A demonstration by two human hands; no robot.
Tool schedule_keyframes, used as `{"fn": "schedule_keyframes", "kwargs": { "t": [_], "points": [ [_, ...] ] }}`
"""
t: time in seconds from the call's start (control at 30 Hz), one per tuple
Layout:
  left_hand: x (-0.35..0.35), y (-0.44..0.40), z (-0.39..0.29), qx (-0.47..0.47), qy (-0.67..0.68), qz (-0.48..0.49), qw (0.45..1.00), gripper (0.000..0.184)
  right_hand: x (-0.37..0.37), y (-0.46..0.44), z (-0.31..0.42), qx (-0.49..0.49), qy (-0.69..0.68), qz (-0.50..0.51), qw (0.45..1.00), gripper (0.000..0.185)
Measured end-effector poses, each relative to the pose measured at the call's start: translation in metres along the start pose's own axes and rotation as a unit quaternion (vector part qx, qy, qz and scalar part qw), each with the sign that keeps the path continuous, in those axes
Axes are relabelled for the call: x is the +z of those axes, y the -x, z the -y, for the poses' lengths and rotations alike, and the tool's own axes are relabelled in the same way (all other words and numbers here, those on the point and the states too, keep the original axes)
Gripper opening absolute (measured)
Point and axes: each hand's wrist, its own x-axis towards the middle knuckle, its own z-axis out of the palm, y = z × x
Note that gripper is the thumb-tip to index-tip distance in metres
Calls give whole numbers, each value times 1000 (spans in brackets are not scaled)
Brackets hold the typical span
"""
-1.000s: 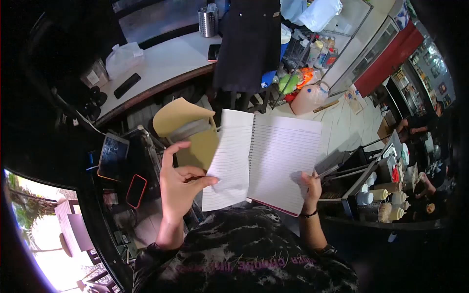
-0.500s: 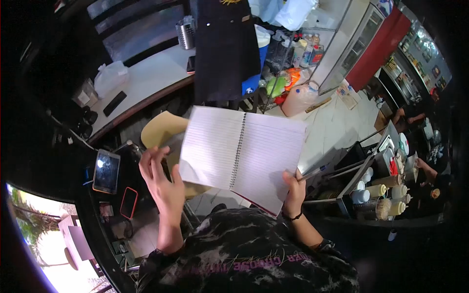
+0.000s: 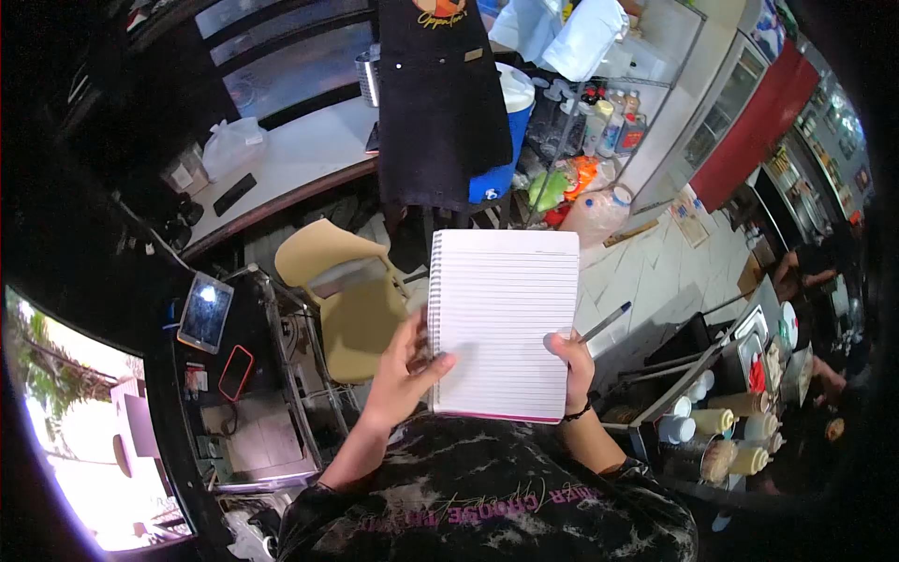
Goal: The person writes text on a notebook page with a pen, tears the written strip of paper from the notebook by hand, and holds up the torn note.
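Spiral notebook (image 3: 504,323) fills the centre of the frame, its lined white page facing up, the coil along its left edge and a thin reddish edge showing at the bottom. Left of it sits a tan chair (image 3: 359,323). The left hand (image 3: 398,375) is at the notebook's coil, thumb over the page, fingers slightly blurred; how firmly it grips cannot be told. The right hand (image 3: 574,370) pinches the lower right edge, thumb on top. At the left of the frame lie a tablet (image 3: 206,314) and, just below, a red-rimmed phone (image 3: 237,373). A slim pen (image 3: 607,321) juts up and rightward from the right hand.
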Motion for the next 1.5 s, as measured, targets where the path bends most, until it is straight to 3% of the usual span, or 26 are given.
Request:
{"fn": "schedule_keyframes", "kwargs": {
  "t": [0.03, 0.1, 0.17, 0.2, 0.23, 0.37, 0.43, 0.47, 0.53, 0.57, 0.7, 0.73, 0.77, 0.8, 0.87, 0.93, 1.0, 1.03, 1.07, 1.1, 1.13, 1.17, 1.23, 1.3, 1.37, 1.5],
  "points": [
    [1, 1, 4, 0, 0, -10, 1000, 68, -2, -3, 5, 33, -26, 21, 999, 40],
    [4, 4, 16, -23, 109, 75, 991, 66, -16, -13, 2, 81, -40, 53, 994, 45],
    [11, 8, 17, -22, 115, 57, 992, 67, -15, -22, 5, 101, 76, 34, 991, 53],
    [13, 9, 16, -30, 180, 62, 981, 68, -18, -29, 6, 81, 120, 87, 986, 60],
    [15, 11, 14, -39, 244, 67, 967, 69, -20, -33, 6, 90, 119, 89, 985, 60],
    [24, 14, 19, 13, 264, 140, 954, 75, -30, -43, 5, 178, 38, 141, 973, 54],
    [24, 16, 21, 1, 278, 142, 950, 75, -37, -45, 9, 298, -42, 131, 945, 43],
    [24, 17, 22, -7, 292, 147, 945, 75, -37, -47, 13, 301, -45, 129, 944, 43],
    [28, 20, 6, -80, 269, 112, 953, 75, -32, -50, 24, 204, 105, 141, 963, 37],
    [30, 22, -2, -147, 244, 79, 955, 75, -28, -51, 28, 208, 103, 139, 963, 37],
    [32, 29, -6, -244, 201, 53, 947, 71, -11, -50, 38, 156, 176, 155, 960, 28],
    [29, 32, -2, -236, 186, 62, 952, 67, -4, -50, 46, 74, 375, 142, 913, 24],
    [25, 35, 1, -229, 170, 71, 956, 64, -1, -52, 49, -8, 557, 123, 822, 21],
    [23, 39, 0, -238, 172, 72, 953, 64, -10, -55, 40, -167, 561, 78, 807, 19],
    [18, 44, -10, -171, 180, 92, 964, 56, 8, -44, 58, -123, 370, -4, 921, 32],
    [11, 52, -23, -156, 148, 112, 970, 53, 29, -41, 56, -305, 334, 17, 892, 54],
    [2, 57, -24, -83, 92, 150, 981, 42, 49, -25, 59, -290, 242, 112, 919, 61],
    [-4, 57, -29, -91, 93, 158, 979, 42, 57, -15, 58, -233, 156, 189, 941, 62],
    [-10, 56, -38, -108, 44, 206, 972, 39, 66, -17, 55, -184, 137, 304, 925, 63],
    [-16, 58, -42, -123, -5, 252, 960, 37, 82, -17, 44, -184, 118, 322, 921, 41],
    [-18, 69, -29, -94, 99, 237, 962, 33, 97, -16, 33, -183, 99, 339, 917, 23],
    [-24, 69, -34, -99, 100, 241, 960, 33, 106, -12, 24, -200, 101, 313, 923, 18],
    [-37, 67, -46, -76, -13, 288, 954, 33, 117, -9, 12, -199, 132, 328, 914, 21],
    [-48, 78, -38, -118, 79, 272, 952, 36, 124, -8, 9, -179, 161, 366, 899, 32],
    [-61, 75, -46, -38, 20, 295, 954, 33, 134, -4, 12, -82, 170, 368, 910, 22],
    [-83, 81, -46, -28, 7, 333, 943, 32, 152, -2, -3, -121, 240, 357, 894, 30]
  ]
}}
